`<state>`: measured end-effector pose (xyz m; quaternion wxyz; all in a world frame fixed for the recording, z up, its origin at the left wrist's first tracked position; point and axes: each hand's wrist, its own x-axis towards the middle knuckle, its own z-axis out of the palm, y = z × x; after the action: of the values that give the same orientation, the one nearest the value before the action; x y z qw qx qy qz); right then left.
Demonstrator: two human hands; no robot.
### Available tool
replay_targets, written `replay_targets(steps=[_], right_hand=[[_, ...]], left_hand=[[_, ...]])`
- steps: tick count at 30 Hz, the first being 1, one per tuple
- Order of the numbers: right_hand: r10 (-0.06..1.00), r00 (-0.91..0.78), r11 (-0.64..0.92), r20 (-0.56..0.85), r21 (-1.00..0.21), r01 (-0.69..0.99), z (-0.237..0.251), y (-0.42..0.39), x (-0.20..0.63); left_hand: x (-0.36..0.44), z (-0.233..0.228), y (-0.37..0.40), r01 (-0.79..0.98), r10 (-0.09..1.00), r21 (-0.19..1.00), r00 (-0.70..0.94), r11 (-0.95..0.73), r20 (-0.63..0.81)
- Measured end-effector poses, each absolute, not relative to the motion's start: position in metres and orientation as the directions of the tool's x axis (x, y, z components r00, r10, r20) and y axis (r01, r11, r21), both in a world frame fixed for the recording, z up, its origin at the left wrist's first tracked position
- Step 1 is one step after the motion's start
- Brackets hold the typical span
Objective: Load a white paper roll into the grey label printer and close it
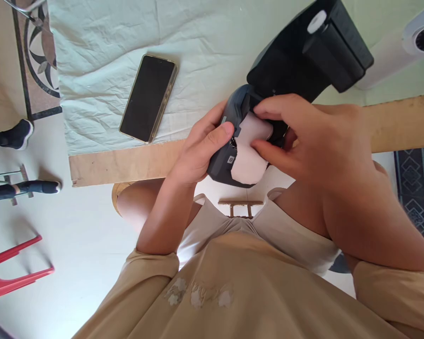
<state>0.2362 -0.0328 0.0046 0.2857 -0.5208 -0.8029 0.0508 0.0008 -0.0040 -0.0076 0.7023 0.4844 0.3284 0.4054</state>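
Note:
My left hand [201, 148] grips the left side of a small dark grey device [219, 165], held just off the table's near edge, with the thumb pressed on its rim. A white paper roll [249, 157] sits in the device's open cavity. My right hand [304, 136] comes in from the right and pinches the roll between thumb and fingers. Behind the hands a black boxy part [297, 61] with a black cylinder and a white round end [317, 21] rests on the cloth. I cannot tell if it joins the device.
A black phone [148, 98] lies face up on the wrinkled pale cloth [102, 52] to the left. The wooden table edge [120, 165] runs below it. A white appliance [410, 42] stands at top right. A red chair [10, 275] and another person's black-socked feet [17, 134] are on the floor at left.

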Motion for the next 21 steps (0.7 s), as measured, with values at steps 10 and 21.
replay_targets(steps=[10,21], right_hand=[[0.946,-0.167,0.307,0.28,-0.593,0.744,0.018,-0.031,0.225],[0.922,-0.235,0.322,0.309,-0.272,0.907,0.02,-0.038,0.232]], left_hand=[[0.012,-0.008,-0.008,-0.288,0.93,0.935,0.355,0.209,-0.098],[0.0,-0.01,-0.006,-0.242,0.882,0.948,0.465,0.206,-0.073]])
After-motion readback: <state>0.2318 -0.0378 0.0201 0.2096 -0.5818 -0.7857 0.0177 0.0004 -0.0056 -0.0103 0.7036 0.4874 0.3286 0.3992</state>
